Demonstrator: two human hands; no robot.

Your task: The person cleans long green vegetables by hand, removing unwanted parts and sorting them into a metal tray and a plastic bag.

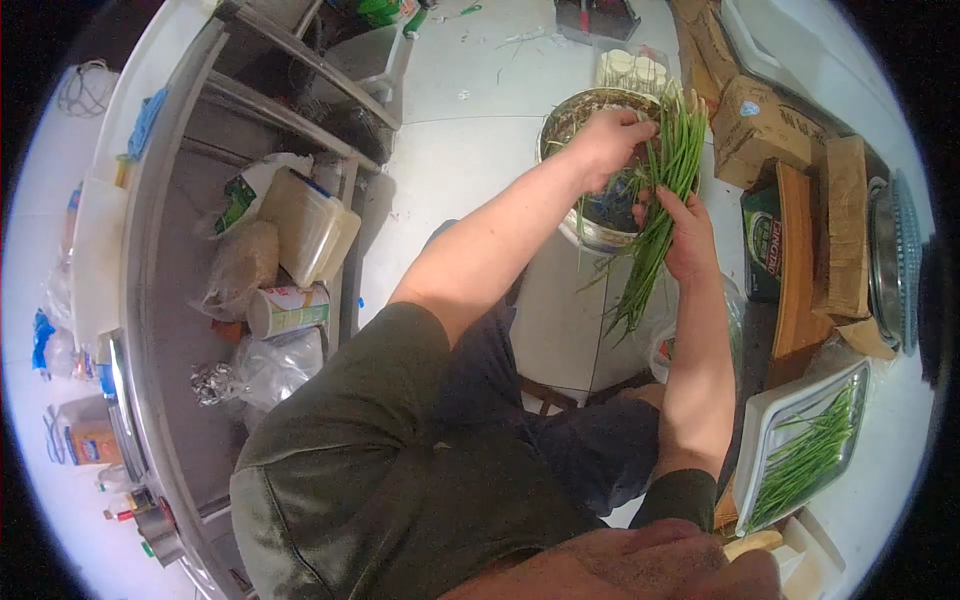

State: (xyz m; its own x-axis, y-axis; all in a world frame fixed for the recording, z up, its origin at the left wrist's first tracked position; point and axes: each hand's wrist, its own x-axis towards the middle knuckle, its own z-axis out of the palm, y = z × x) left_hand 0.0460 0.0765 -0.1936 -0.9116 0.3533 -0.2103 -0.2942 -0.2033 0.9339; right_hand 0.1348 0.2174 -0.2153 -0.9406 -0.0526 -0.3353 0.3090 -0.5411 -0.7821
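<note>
My right hand point(686, 232) is wrapped around the middle of a bunch of long green garlic chives point(679, 161), pale stem ends up and leaf tips hanging down. At the left side of the same bunch, my left hand point(611, 146) pinches with thumb and fingertips near the stems; the exact strand between them is too small to tell. Both hands are over a round bucket point(551, 124) that has plant scraps and dark waste inside. More garlic chives point(806, 457) lie in a white rectangular tray point(750, 450) at my right.
Behind the bucket stands a clear container with pale round lids point(634, 67). Cardboard boxes point(769, 131) and a wooden board point(795, 270) line the right side. A metal rack point(300, 124) holds a plastic box point(311, 225), bags and a paper roll point(289, 311) on the left. A dustpan point(600, 19) lies ahead.
</note>
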